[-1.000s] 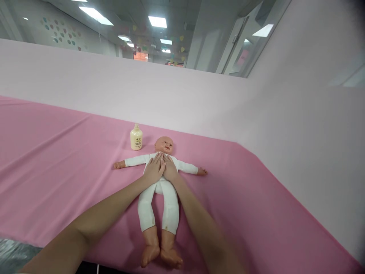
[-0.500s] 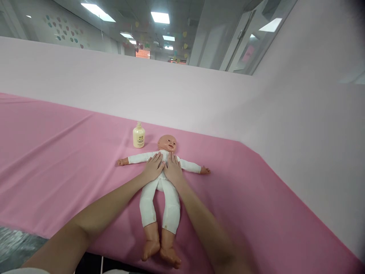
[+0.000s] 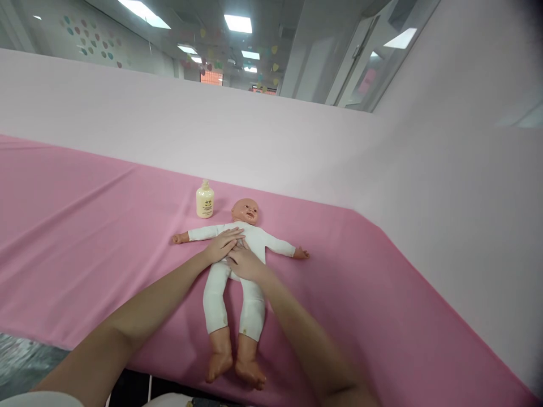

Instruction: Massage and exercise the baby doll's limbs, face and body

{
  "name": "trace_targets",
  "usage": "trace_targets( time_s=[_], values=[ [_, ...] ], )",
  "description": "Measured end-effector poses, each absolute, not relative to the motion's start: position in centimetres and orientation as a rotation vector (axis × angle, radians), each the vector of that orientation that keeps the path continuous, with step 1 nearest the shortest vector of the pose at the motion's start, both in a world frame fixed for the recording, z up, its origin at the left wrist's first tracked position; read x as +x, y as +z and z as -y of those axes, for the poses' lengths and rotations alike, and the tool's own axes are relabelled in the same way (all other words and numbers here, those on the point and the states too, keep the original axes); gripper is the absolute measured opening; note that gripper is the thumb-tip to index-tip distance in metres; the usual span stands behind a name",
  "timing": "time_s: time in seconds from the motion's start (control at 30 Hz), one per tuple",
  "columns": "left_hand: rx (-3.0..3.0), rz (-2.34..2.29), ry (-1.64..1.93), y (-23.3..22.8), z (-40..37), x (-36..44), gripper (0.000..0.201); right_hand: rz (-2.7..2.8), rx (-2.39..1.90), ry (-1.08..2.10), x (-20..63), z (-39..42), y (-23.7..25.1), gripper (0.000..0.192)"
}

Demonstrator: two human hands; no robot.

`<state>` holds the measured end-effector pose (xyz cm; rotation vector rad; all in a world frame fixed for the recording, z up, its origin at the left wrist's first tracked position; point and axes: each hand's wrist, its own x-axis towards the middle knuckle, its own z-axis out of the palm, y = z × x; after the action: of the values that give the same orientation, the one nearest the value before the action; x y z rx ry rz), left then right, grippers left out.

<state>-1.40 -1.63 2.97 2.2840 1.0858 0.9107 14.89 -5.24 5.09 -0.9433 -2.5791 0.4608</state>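
Observation:
A baby doll (image 3: 257,243) in a white suit lies on its back on the pink sheet (image 3: 127,226), its arms spread to the sides and its bare feet toward me. My left hand (image 3: 223,243) rests flat on the side of its chest, fingers stretched out. Lower on the belly lies my right hand (image 3: 246,263), pointing left, its fingers partly tucked beside and under those of my left hand. Neither hand grasps the doll. Beyond the doll's left-lying arm stands a cream pump bottle (image 3: 205,202), upright and untouched.
A pale wall (image 3: 271,141) rises behind the pink surface and another stands on the right. Above the back wall is a glass window (image 3: 254,51) with ceiling lights and heart shapes visible. The sheet's front edge lies near my body.
My right hand has moved left and down from the doll's upper chest, turning its fingers toward my left hand. My left hand has turned slightly, its fingers now pointing more to the right.

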Motion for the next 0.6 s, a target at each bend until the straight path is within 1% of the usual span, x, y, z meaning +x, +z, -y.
trace_targets(
  time_s=[0.07, 0.13, 0.2, 0.27, 0.37, 0.47, 0.53, 0.6],
  values=[
    [2.159, -1.106, 0.972, 2.9, 1.3, -1.4, 0.055, 2.489, -0.755, 0.705, 16.2, 3.9, 5.6, 0.032],
    [2.018, -1.154, 1.036, 2.9, 1.1, -1.3, 0.057, 2.288, -0.677, 1.009, 17.3, 2.8, 5.7, 0.031],
    [1.898, -1.235, 1.07, 2.8, 0.9, -1.2, 0.056, 2.069, -0.67, 1.251, 18.1, 2.2, 5.5, 0.04],
    [1.823, -1.309, 1.079, 2.7, 0.7, -1.3, 0.053, 1.883, -0.693, 1.363, 18.5, 1.8, 5.1, 0.051],
    [1.763, -1.352, 1.171, 2.5, 0.6, -1.6, 0.053, 1.653, -0.806, 1.296, 18.4, 1.6, 4.4, 0.06],
    [1.852, -1.175, 1.27, 2.5, 0.8, -1.8, 0.052, 1.446, -0.958, 1.074, 18.2, 1.5, 4.2, 0.058],
    [2.02, -0.928, 1.156, 2.5, 1.0, -1.6, 0.046, 1.425, -0.957, 0.884, 18.1, 1.8, 4.3, 0.054],
    [2.154, -0.741, 0.982, 2.5, 1.2, -1.3, 0.039, 1.652, -0.861, 0.696, 18.2, 2.2, 4.7, 0.052]
  ],
)
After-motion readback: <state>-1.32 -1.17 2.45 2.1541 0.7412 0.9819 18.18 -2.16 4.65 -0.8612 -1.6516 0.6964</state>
